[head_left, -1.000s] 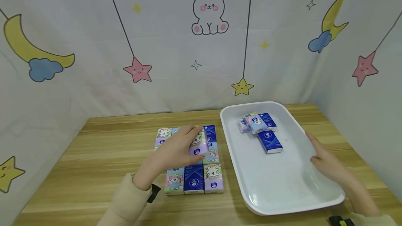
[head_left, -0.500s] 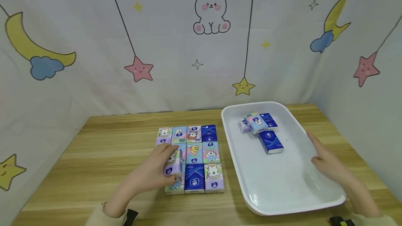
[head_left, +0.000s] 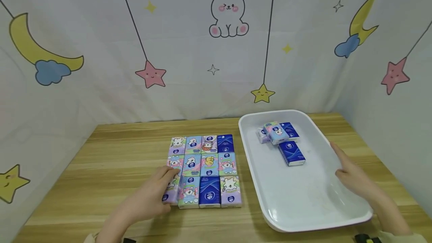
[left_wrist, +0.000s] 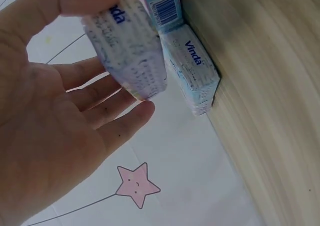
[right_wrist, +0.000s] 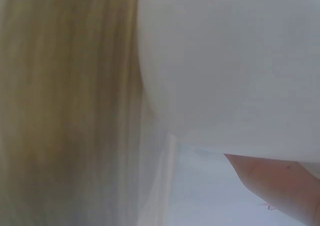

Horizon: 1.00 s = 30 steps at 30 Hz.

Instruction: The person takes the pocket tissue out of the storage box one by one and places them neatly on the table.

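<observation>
My left hand pinches a purple tissue packet at the near left corner of a block of tissue packets laid in rows. In the left wrist view that packet sits between thumb and fingers, printed side edge facing the camera, with another packet just beyond. My right hand holds the right rim of a white plastic tray, thumb on the inner side, index finger stretched along the outside. One of its fingers shows against the tray wall in the right wrist view.
Several tissue packets lie in a loose heap at the tray's far end, including a blue packet and a light blue one resting on others. A wood-grain table bears everything. A printed white curtain closes off the back and sides.
My left hand has carried the purple packet from above the middle of the block leftward and down to its near left corner. The right hand and tray have stayed put.
</observation>
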Motion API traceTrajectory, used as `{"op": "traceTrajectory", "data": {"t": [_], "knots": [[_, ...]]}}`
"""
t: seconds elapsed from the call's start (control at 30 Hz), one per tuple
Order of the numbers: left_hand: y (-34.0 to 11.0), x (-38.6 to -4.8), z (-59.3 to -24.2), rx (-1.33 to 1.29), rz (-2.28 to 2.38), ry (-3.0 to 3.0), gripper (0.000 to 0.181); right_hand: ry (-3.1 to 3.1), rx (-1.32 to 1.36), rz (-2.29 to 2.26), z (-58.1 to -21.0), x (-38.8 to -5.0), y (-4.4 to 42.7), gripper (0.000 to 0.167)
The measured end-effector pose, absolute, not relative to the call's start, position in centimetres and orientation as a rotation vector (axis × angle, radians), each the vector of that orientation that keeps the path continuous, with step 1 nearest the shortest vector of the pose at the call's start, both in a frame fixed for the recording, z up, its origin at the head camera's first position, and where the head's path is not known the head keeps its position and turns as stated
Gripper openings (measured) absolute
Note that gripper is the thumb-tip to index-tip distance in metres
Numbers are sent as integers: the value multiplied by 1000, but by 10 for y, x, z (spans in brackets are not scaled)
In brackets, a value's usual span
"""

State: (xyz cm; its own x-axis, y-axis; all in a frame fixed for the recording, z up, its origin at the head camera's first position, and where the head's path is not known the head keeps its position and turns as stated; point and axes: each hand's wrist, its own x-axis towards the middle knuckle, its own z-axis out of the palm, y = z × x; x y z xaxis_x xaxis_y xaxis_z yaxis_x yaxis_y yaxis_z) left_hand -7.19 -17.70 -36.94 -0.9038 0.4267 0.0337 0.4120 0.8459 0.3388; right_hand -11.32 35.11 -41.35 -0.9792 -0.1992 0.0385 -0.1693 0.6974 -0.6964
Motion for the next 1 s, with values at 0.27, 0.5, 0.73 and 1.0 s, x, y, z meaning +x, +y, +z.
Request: {"op": "traceTrajectory", "data": {"t": [0.27, 0.5, 0.73, 1.0], "knots": [[-176, -71, -375, 688, 375, 3010, 79, 2837, -309, -1193, -414, -112, 351, 80], [-178, -73, -383, 721, 322, 3033, 75, 2852, -307, -1176, -414, -113, 351, 80], [-178, -74, -389, 705, 341, 3038, 74, 2855, -321, -1178, -414, -113, 351, 80], [-178, -74, -390, 680, 371, 3029, 71, 2876, -323, -1161, -416, -114, 352, 80]]}}
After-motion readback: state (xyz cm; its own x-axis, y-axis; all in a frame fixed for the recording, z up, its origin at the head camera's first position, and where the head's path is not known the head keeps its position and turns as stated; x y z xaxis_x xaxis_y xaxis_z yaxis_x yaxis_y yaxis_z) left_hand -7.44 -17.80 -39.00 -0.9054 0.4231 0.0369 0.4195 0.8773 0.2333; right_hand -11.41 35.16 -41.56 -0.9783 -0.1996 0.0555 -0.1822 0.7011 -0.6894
